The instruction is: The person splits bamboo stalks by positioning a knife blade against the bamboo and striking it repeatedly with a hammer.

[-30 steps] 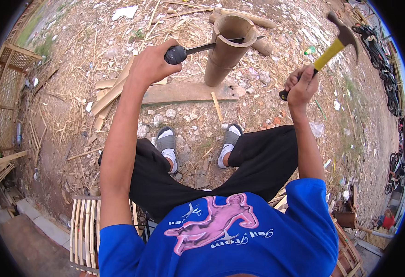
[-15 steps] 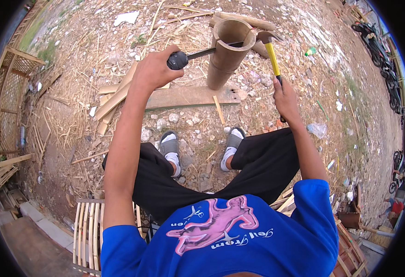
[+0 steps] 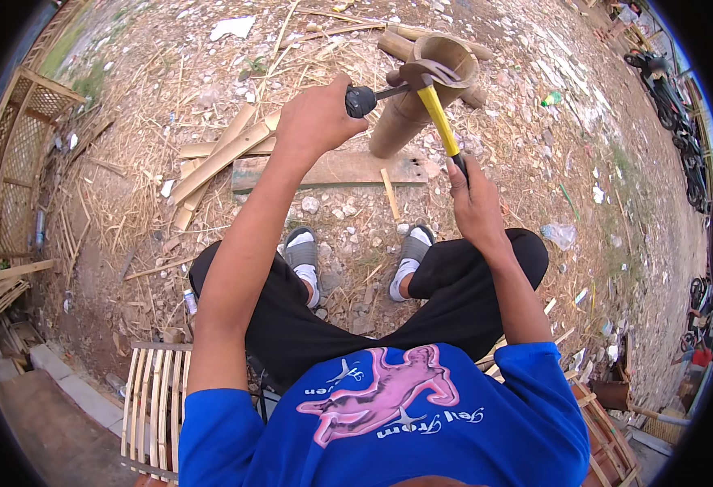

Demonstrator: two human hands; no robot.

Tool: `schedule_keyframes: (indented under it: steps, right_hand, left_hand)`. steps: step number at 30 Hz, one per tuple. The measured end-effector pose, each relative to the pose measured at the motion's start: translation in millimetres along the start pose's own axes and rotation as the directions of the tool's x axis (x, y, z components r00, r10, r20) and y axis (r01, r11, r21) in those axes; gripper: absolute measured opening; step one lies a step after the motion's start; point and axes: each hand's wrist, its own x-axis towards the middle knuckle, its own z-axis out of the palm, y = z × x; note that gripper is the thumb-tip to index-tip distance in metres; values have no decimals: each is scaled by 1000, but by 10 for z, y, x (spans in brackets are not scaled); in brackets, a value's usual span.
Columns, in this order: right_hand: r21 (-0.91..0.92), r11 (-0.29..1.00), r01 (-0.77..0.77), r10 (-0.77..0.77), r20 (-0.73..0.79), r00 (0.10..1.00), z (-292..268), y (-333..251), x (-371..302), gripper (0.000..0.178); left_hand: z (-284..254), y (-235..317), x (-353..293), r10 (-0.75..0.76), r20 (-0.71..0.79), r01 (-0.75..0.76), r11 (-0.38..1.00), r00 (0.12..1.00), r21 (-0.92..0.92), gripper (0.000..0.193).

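Note:
My left hand point(image 3: 316, 120) is closed round the black handle of a knife point(image 3: 361, 101), its dark blade reaching to the upper rim of a thick bamboo tube point(image 3: 401, 123). The tube stands tilted, its open top leaning away to the right and its foot at the wooden plank point(image 3: 324, 172) on the ground. In my right hand point(image 3: 478, 207) is a claw hammer point(image 3: 438, 114) with a yellow and black handle. Its head lies over the near rim of the tube, close to the blade; whether they touch I cannot tell. The hammer hides part of the blade.
Split bamboo pieces point(image 3: 222, 162) lie left of the plank, and a thin strip point(image 3: 391, 195) lies at its near edge. More bamboo lengths point(image 3: 397, 45) rest behind the tube. Stones, straw and litter cover the ground. A slatted bamboo seat point(image 3: 157, 406) is under me. Motorbikes point(image 3: 677, 134) stand far right.
The tube's top has tipped to the right, and my left hand with the knife has followed it. My right hand has brought the hammer leftward and nearer, over the tube's rim.

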Motion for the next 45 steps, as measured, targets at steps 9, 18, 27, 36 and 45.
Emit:
schedule_keyframes:
  steps: [9,18,27,36,45]
  right_hand:
    - [565,814,131,-4,-221,975,-442,-763,307,27]
    - [-165,970,-177,210,206,956,348,-125,-84,29]
    - [-41,988,-152,157,178,971,335,-379,84,27]
    - [279,953,-117,115,22,993,-61,-687,317,34]
    - [-216,975,-55,87,141,986,240,145,176,33]
  left_hand:
    - [-32,-299,-51,-21,-25,21,1000,999,0,55]
    - [-14,-462,-86,-63,-61,66,997,996,41,51]
    - [-142,-478,-199,-88,-83,87,996,993,-16,46]
    - [12,-475,-156,-48,-110,50,999,993,20,45]
    - [131,-274,-68,-36,-74,38,999,997,30,45]
